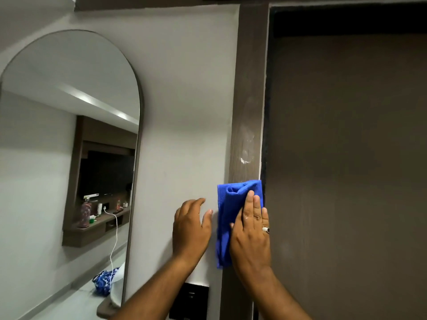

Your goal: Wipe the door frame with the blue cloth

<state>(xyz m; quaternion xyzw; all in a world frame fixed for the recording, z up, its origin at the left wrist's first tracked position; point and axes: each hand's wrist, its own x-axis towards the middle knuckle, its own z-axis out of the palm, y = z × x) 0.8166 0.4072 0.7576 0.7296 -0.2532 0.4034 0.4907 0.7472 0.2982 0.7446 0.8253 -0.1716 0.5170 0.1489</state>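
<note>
- The right hand is lying flat and open, fingers stretched upward and held together, pressing the blue cloth against the door frame.
- The blue cloth is sitting folded into a tall bundle on the lower part of the frame's upright, its top edge bunching into a roll just above the fingertips and its left edge overhanging onto the wall.
- A ring is showing on one finger of the right hand, near the frame's right edge.
- The left hand is resting open on the wall just beside the cloth, palm to the paint, fingers pointing up and to the right, gripping nothing; its thumb is coming close to the cloth's left edge, though whether they are touching is hard to tell.
- Pale smears are showing on the brown frame above the cloth, with one brighter white fleck just over the cloth's top edge.
- The dark brown door is filling the right side, next to the frame.
- An arched mirror is hanging on the wall well to the left, reflecting a dark television, a shelf with small items and a white cable.
- A black switch plate is sitting on the wall below the left forearm, beside the frame's foot.
</note>
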